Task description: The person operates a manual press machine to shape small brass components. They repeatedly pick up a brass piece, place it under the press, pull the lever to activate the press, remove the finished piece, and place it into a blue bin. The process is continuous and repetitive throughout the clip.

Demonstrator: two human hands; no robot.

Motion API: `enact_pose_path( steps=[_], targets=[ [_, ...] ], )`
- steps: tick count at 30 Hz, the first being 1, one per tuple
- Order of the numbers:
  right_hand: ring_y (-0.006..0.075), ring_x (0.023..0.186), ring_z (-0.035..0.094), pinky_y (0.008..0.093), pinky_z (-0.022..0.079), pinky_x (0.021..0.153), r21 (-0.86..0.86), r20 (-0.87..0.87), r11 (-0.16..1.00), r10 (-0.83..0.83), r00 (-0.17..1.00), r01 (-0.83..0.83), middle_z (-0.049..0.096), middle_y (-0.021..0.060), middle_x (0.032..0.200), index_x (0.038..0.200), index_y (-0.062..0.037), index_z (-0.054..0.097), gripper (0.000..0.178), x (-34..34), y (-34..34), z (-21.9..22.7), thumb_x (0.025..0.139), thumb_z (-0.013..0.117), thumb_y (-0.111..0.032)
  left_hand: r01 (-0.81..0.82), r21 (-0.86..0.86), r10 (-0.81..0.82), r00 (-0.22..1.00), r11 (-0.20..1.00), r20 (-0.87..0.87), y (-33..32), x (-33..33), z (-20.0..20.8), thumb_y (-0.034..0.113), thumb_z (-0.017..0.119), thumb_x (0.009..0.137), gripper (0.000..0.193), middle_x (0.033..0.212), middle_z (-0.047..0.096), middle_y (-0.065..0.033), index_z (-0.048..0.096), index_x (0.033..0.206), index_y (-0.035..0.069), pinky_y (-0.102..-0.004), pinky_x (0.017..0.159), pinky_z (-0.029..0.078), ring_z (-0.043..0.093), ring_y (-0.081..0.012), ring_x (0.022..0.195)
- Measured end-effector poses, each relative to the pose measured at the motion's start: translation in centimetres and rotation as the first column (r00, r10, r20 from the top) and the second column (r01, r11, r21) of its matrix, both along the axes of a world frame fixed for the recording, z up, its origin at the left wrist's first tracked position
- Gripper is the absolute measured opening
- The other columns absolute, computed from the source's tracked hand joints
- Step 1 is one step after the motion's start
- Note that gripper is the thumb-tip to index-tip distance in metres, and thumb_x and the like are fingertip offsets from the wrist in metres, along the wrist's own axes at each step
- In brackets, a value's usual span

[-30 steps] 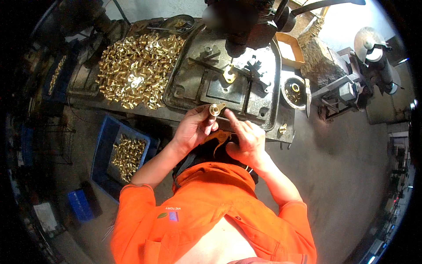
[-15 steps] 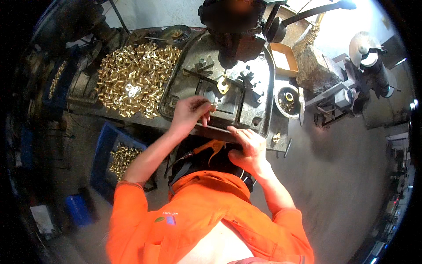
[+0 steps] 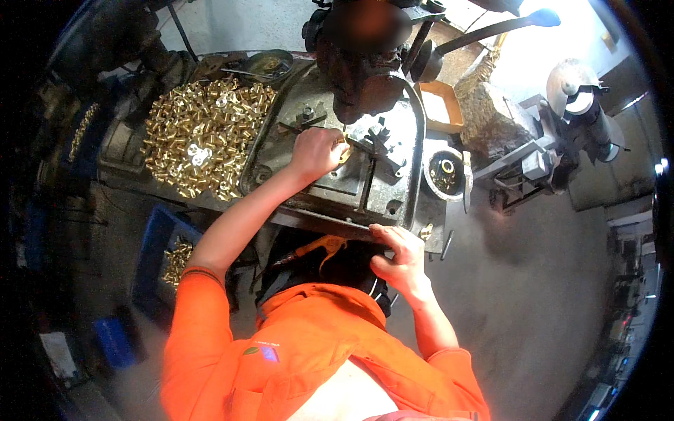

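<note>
My left hand (image 3: 317, 154) reaches over the grey machine table, its fingers closed round a flanged brass fitting (image 3: 344, 152) in the clamping fixture (image 3: 379, 144). Part of the fitting is hidden behind the fingers. Just above hangs the dark head of a drill press (image 3: 361, 84), its thin bit close to the fitting. At the table's front edge rests my right hand (image 3: 401, 261), thumb and fingers apart, holding nothing. Left of the table lies a large heap of brass fittings (image 3: 203, 126).
A blue crate (image 3: 144, 274) with more fittings stands low at the left. An orange air blow gun (image 3: 326, 244) hangs below the table edge. To the right are a round bowl (image 3: 435, 188), a single fitting (image 3: 426, 231), an orange-rimmed box (image 3: 451, 116) and a grinder (image 3: 579, 102).
My left hand has moved away from me and slightly right, from the table's front part to the fixture under the drill. My right hand stays by the edge. The whole view has shifted slightly.
</note>
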State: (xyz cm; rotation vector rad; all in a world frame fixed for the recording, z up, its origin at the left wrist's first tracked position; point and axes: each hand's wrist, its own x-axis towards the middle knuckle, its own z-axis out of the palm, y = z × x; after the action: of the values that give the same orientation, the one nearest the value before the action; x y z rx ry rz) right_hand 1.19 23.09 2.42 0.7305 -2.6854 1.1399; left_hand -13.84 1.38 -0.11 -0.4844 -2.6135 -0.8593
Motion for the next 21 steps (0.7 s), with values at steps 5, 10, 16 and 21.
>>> enact_pose_path(
  steps=[5, 10, 16, 21],
  targets=[
    [0.0262, 0.076, 0.060, 0.0334, 0.049, 0.071, -0.008, 0.041, 1.000, -0.017, 0.999, 0.017, 0.062, 0.0122, 0.084, 0.101, -0.0014, 0.061, 0.045, -0.6, 0.5, 0.6, 0.057, 0.060, -0.010, 0.015, 0.070, -0.013, 0.999, 0.997, -0.035, 0.1, -0.3, -0.4, 0.025, 0.066, 0.073, 0.018, 0.068, 0.062, -0.0142, 0.068, 0.077, 0.008, -0.0388, 0.056, 0.046, 0.061, -0.0320, 0.063],
    [0.0262, 0.071, 0.061, 0.0328, 0.049, 0.068, -0.052, -0.046, 0.997, -0.052, 0.998, 0.049, 0.062, 0.0132, 0.079, 0.098, -0.0006, 0.062, 0.043, -1.9, 1.1, 1.3, 0.056, 0.058, -0.008, -0.009, 0.105, 0.013, 0.999, 0.994, -0.037, 0.1, -0.4, -0.6, 0.026, 0.067, 0.072, 0.018, 0.065, 0.061, -0.0132, 0.068, 0.072, 0.008, -0.0372, 0.052, 0.045, 0.060, -0.0308, 0.059],
    [0.0242, 0.070, 0.062, 0.0316, 0.049, 0.068, -0.053, -0.088, 0.993, -0.106, 0.990, 0.102, 0.063, 0.0122, 0.077, 0.094, -0.0010, 0.063, 0.040, -2.8, 1.4, 2.3, 0.055, 0.057, -0.004, 0.003, 0.010, -0.002, 0.990, 1.000, -0.138, -0.1, -0.7, -1.5, 0.029, 0.068, 0.070, 0.020, 0.059, 0.059, -0.0120, 0.064, 0.067, 0.009, -0.0401, 0.051, 0.044, 0.060, -0.0293, 0.056],
    [0.0232, 0.068, 0.061, 0.0304, 0.049, 0.067, -0.068, -0.082, 0.990, -0.127, 0.989, 0.122, 0.062, 0.0118, 0.075, 0.094, -0.0009, 0.063, 0.040, -3.1, 1.5, 2.6, 0.055, 0.055, -0.002, -0.005, -0.239, -0.014, 0.997, 0.971, -0.080, 0.1, -0.8, -0.8, 0.033, 0.064, 0.072, 0.026, 0.060, 0.058, -0.0128, 0.062, 0.067, 0.007, -0.0432, 0.052, 0.045, 0.059, -0.0314, 0.058]
  ],
)
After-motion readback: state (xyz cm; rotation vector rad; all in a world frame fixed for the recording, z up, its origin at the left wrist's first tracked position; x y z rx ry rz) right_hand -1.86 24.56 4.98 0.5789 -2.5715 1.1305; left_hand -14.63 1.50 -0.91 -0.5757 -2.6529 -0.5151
